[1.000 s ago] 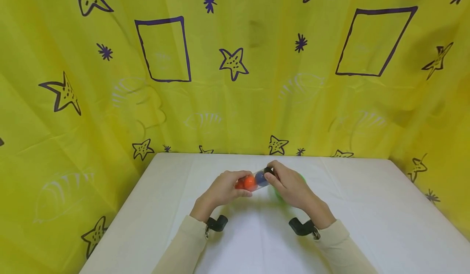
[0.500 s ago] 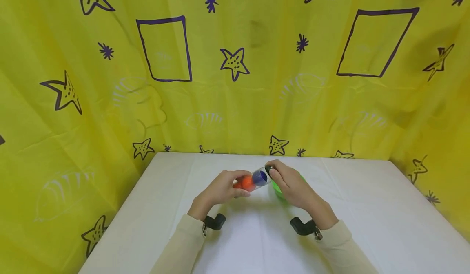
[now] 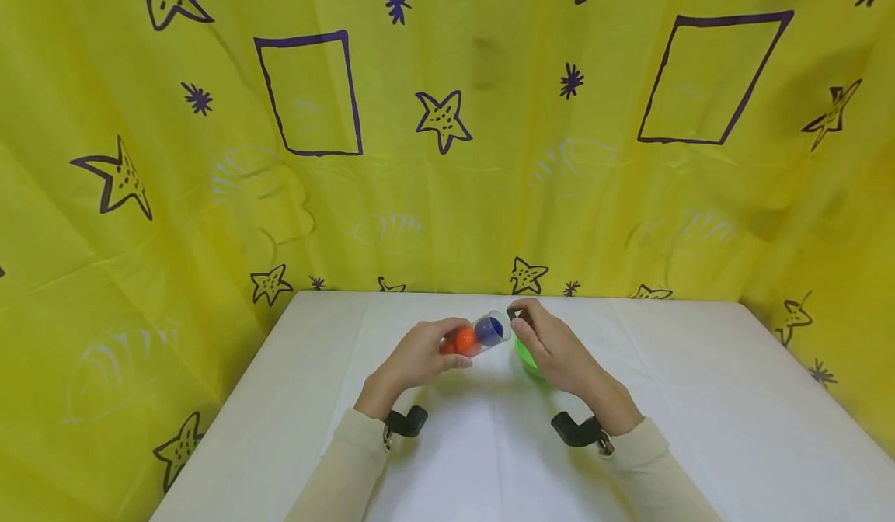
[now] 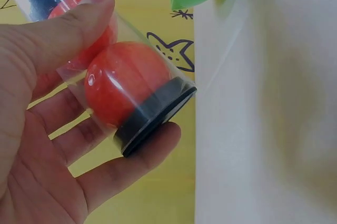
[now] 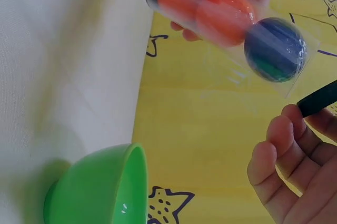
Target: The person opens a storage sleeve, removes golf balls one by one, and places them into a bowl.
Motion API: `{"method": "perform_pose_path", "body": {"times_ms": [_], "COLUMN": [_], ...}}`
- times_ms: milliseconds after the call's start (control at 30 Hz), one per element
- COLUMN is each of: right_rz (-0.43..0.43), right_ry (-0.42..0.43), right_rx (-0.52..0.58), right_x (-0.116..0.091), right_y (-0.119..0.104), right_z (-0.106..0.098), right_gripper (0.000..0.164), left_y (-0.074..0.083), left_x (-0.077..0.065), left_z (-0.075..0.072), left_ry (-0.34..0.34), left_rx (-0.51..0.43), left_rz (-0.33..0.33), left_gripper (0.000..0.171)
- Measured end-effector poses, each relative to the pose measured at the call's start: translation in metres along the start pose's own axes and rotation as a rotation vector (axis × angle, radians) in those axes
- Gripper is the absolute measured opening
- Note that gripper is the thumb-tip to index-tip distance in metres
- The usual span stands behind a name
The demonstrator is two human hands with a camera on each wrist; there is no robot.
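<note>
My left hand (image 3: 419,355) grips a clear plastic tube (image 5: 237,58) tilted above the table. Inside it are two orange balls (image 4: 126,79) and one dark blue ball (image 5: 276,49), which lies nearest the uncovered end. A black cap (image 4: 155,113) closes the tube's other end, by my left fingers. My right hand (image 3: 555,347) pinches a black lid (image 5: 319,99) just off the tube's mouth, with a small gap between them. Below and partly behind the right hand stands a green bowl (image 5: 100,187); its inside is mostly hidden.
A white-covered table (image 3: 294,429) lies under both hands. Yellow curtain (image 3: 489,219) with drawn stars surrounds it at the back and sides. Each wrist wears a black bracket, the left bracket (image 3: 407,421) and the right bracket (image 3: 576,429).
The black lid has come off the tube's end in my right hand. My left hand has drawn the tube slightly left, opening a gap, and more of the green bowl shows.
</note>
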State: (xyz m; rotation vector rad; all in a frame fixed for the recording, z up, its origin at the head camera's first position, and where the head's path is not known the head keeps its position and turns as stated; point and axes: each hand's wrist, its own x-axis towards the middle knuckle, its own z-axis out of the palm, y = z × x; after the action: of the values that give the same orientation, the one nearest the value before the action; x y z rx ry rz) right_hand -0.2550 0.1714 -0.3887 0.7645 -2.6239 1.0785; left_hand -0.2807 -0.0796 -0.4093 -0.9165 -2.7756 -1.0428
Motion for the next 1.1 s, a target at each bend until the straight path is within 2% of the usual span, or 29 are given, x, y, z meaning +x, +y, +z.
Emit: {"method": "perform_pose_path", "body": {"times_ms": [433, 700, 900, 1100], "right_rz": [0.008, 0.034, 0.000, 0.017], "right_ry": [-0.035, -0.088, -0.111, -0.147], "right_rx": [-0.012, -0.046, -0.064, -0.063], "right_x": [0.001, -0.001, 0.000, 0.000], "right_y": [-0.001, 0.002, 0.006, 0.006], "right_z": [0.001, 0.006, 0.012, 0.019], "right_gripper": [0.028, 0.029, 0.026, 0.028], "left_y": [0.001, -0.004, -0.008, -0.011], "left_x": [-0.003, -0.006, -0.007, -0.008], "left_z": [-0.016, -0.017, -0.016, -0.019], "left_ry": [0.120, 0.130, 0.138, 0.152], "left_rx": [0.013, -0.018, 0.017, 0.021], "left_rz": [-0.054, -0.113, -0.125, -0.149], "left_gripper": [0.051, 0.052, 0.055, 0.053]}}
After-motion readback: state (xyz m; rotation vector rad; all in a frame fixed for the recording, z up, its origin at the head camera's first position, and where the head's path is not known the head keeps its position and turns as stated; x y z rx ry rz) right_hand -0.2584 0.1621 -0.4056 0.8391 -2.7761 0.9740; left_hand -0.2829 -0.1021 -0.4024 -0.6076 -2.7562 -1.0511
